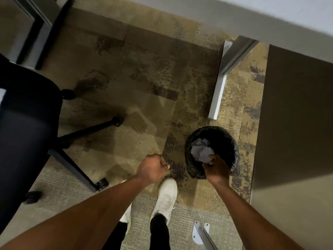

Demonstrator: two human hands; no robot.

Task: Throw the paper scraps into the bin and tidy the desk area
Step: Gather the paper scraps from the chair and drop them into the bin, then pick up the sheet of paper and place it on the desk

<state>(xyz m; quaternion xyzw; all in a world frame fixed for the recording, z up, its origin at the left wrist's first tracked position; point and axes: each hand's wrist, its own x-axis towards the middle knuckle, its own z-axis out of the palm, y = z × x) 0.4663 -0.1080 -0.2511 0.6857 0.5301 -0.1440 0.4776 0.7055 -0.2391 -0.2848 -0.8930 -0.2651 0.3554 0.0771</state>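
Observation:
A small round bin (223, 136) lined with a black bag stands on the carpet beside the desk. Crumpled white paper scraps (201, 149) sit over its opening. My right hand (216, 167) is above the bin's near rim, its fingers closed on the near edge of the paper. My left hand (153, 167) hovers over the carpet to the left of the bin, closed in a fist; a sliver of something pale shows at its fingertips, too small to identify.
A black office chair (27, 114) with wheeled legs stands at the left. The desk top (295, 123) runs down the right side, with its grey leg (219, 91) just beyond the bin. My white shoe (166, 197) is on the carpet below my hands. A metal bracket (200, 231) is at the bottom.

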